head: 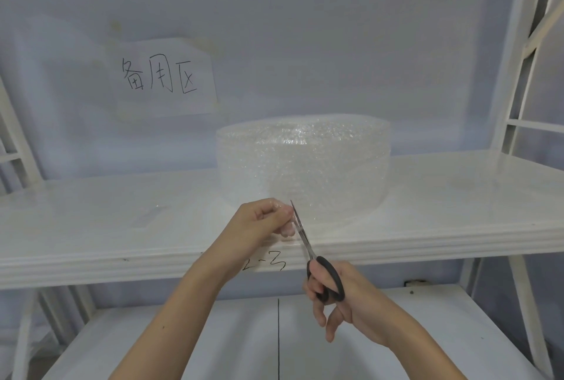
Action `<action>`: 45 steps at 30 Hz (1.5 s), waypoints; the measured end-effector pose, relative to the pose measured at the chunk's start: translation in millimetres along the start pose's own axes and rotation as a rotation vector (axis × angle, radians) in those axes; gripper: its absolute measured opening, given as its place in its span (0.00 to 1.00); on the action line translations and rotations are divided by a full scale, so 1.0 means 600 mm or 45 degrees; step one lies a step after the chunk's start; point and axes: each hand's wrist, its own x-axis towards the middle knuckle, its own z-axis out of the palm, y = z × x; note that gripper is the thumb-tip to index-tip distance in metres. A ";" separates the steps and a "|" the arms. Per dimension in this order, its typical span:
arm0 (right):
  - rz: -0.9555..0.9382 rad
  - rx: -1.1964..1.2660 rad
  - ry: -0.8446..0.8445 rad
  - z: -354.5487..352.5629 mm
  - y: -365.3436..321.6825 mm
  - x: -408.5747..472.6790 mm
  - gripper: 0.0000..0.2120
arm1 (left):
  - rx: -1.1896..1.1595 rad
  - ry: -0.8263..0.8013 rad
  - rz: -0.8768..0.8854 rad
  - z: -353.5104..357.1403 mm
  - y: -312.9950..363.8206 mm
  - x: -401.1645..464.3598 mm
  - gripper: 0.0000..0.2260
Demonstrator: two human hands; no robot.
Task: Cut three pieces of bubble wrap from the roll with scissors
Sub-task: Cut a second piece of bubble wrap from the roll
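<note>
A large clear roll of bubble wrap (pixel 305 166) stands on its end in the middle of the white shelf (pixel 122 227). My left hand (pixel 262 221) pinches a small loose end of the bubble wrap at the roll's front base. My right hand (pixel 341 297) grips the black-handled scissors (pixel 317 260) below the shelf edge. Their steel blades point up and away, lying right beside my left fingers and against the wrap. The blades look nearly closed.
A paper sign (pixel 161 77) with handwritten characters is taped to the back wall at the left. White rack uprights (pixel 518 74) stand at both sides. A lower shelf (pixel 244 334) with a black line drawn down it lies beneath my arms.
</note>
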 end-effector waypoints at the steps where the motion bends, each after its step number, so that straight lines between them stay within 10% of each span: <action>1: -0.001 0.002 -0.003 0.000 0.000 -0.001 0.21 | 0.001 0.008 0.011 0.001 0.000 0.000 0.10; 45: -0.086 -0.007 0.030 -0.005 -0.016 0.020 0.18 | 0.049 -0.137 0.072 -0.006 -0.005 -0.003 0.10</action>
